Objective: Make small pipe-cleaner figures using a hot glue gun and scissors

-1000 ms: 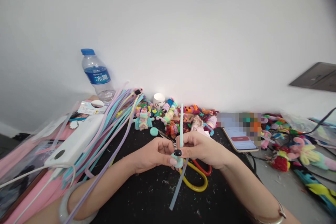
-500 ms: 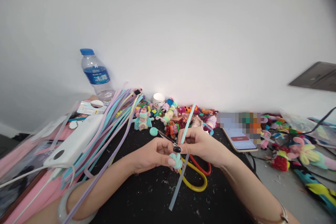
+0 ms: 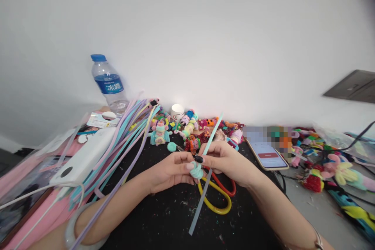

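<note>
My left hand (image 3: 174, 170) is closed on a coiled mint pipe cleaner (image 3: 196, 170), pinching it between thumb and fingers. Close beside it, my right hand (image 3: 227, 162) grips a straight mint pipe cleaner length (image 3: 214, 133) that slants up past the fingers. Whether this length joins the coil is hidden by the fingertips. Below the hands, a pale blue-grey strip (image 3: 199, 205) slants down over the black mat (image 3: 164, 218). Scissors with yellow and red handles (image 3: 225, 207) lie under the hands, their blades partly covered.
Loose pastel pipe cleaners (image 3: 129, 136) spread at the left, beside a white power bank-like box (image 3: 84, 160) and a water bottle (image 3: 109, 82). Small fuzzy figures (image 3: 160, 133) and a white cup (image 3: 177, 112) line the wall. A phone (image 3: 268, 156) and more fuzzy pieces (image 3: 336, 166) are at right.
The coil has turned and sits slightly higher, showing more of its loops. The upright mint length leans further right. Both hands keep their grips.
</note>
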`<action>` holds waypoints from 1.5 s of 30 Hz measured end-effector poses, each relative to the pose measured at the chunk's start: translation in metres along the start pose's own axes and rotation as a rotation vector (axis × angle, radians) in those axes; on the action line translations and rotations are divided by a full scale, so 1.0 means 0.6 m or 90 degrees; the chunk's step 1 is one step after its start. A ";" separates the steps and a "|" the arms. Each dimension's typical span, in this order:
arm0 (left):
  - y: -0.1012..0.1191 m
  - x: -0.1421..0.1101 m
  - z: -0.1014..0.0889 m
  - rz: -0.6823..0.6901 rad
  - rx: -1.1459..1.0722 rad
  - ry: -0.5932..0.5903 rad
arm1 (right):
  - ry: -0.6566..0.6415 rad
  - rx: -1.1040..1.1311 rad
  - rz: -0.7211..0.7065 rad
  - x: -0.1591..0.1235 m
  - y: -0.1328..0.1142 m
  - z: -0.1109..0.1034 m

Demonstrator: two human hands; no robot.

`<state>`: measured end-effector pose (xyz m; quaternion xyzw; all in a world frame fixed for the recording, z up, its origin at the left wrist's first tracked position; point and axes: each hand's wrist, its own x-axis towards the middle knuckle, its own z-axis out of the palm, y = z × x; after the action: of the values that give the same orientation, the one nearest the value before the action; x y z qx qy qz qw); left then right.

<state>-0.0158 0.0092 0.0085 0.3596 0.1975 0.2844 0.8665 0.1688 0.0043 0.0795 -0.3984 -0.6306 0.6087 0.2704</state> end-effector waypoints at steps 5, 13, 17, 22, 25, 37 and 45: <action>0.001 0.001 0.002 0.004 -0.002 0.008 | 0.007 -0.059 -0.013 -0.001 -0.002 -0.003; 0.000 -0.002 0.002 -0.001 0.005 -0.011 | 0.037 -0.102 -0.005 0.001 0.012 -0.001; 0.000 -0.003 0.002 -0.015 0.002 -0.013 | 0.076 -0.080 -0.008 0.003 0.019 0.000; 0.003 -0.004 0.003 -0.014 -0.001 -0.017 | 0.092 -0.060 -0.013 0.007 0.023 0.003; 0.003 -0.005 0.003 -0.015 -0.002 -0.021 | 0.119 -0.066 -0.018 0.009 0.023 0.007; -0.001 -0.004 -0.001 -0.016 0.009 -0.056 | 0.161 -0.084 -0.043 0.012 0.019 0.023; -0.002 0.007 -0.003 0.066 -0.078 0.023 | 0.231 0.005 -0.079 0.021 0.027 0.005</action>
<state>-0.0135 0.0120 0.0056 0.3107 0.1765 0.3468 0.8672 0.1627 0.0120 0.0615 -0.4608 -0.5928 0.5112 0.4183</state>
